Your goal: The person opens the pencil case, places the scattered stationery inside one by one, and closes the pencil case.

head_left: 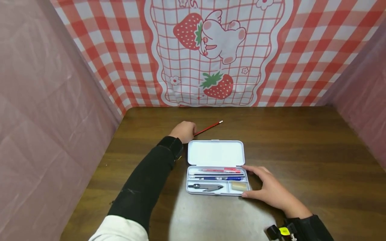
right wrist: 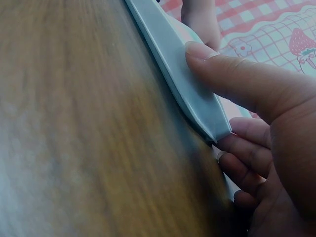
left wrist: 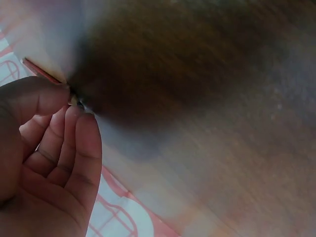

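Observation:
A red pencil (head_left: 208, 128) with a white end lies slantwise behind the case, and my left hand (head_left: 184, 131) pinches its other end. In the left wrist view, thumb and fingertips meet around the pencil's tip (left wrist: 75, 98). An opened white pencil case (head_left: 215, 153) has its lid folded back. Inside are a red pen (head_left: 220, 170), a blue pen (head_left: 223, 178), dark slim sticks between them, a compass (head_left: 208, 186) and a beige eraser (head_left: 239, 186). My right hand (head_left: 268, 187) grips the case's right end, thumb on the near side and fingers at the far side.
The brown wooden table (head_left: 301, 144) carries the case. A red-and-white checked cloth (head_left: 120, 50) with strawberries hangs along the back edge. Pinkish drapes (head_left: 45, 117) flank both sides. A pale glare lies on the tabletop in front of the case.

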{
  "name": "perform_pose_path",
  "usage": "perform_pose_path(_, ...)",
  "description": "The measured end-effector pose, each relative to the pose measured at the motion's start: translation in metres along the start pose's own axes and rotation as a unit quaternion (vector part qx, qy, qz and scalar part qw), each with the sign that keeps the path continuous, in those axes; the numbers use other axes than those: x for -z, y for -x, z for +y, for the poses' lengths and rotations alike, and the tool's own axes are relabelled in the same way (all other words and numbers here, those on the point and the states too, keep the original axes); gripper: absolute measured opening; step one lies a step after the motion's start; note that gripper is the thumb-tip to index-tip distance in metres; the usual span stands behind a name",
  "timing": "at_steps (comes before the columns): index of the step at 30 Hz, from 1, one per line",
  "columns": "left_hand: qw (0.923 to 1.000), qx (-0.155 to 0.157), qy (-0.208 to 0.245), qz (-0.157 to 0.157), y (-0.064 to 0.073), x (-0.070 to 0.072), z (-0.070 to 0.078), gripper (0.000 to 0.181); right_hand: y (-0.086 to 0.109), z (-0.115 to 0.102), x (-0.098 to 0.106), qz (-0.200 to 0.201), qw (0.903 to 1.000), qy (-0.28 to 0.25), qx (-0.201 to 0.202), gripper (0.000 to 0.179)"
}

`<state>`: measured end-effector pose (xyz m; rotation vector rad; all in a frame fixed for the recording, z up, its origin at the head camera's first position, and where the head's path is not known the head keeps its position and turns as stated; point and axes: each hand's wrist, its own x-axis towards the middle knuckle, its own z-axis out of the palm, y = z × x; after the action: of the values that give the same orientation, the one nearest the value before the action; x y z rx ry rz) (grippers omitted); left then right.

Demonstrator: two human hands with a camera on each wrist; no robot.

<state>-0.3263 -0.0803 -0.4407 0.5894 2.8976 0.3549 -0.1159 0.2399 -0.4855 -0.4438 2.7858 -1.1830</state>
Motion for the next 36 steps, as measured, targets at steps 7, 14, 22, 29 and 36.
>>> perform_pose_path(7,0.9999,0.010,-0.010,0.001,0.002,0.004,-0.006,0.008,-0.001,-0.002,0.000,-0.007,0.9999,-0.006,-0.007,0.090)
perform_pose_path(14,0.9993,0.033,0.006,0.017,0.009,0.012,-0.012,0.008,-0.003,-0.005,0.002,-0.004,1.0000,-0.003,-0.004,0.090)
perform_pose_path(22,0.9994,0.028,-0.001,0.019,0.016,0.016,-0.013,0.004,-0.002,-0.006,0.003,-0.008,1.0000,-0.004,0.001,0.089)
perform_pose_path(29,0.9996,0.013,0.006,0.026,0.025,0.020,-0.009,0.001,-0.002,-0.005,0.002,-0.009,0.9999,-0.006,0.000,0.089)
perform_pose_path(36,0.9983,-0.009,0.028,0.050,0.046,0.030,-0.002,0.004,-0.001,-0.004,0.001,-0.006,1.0000,-0.006,0.001,0.087)
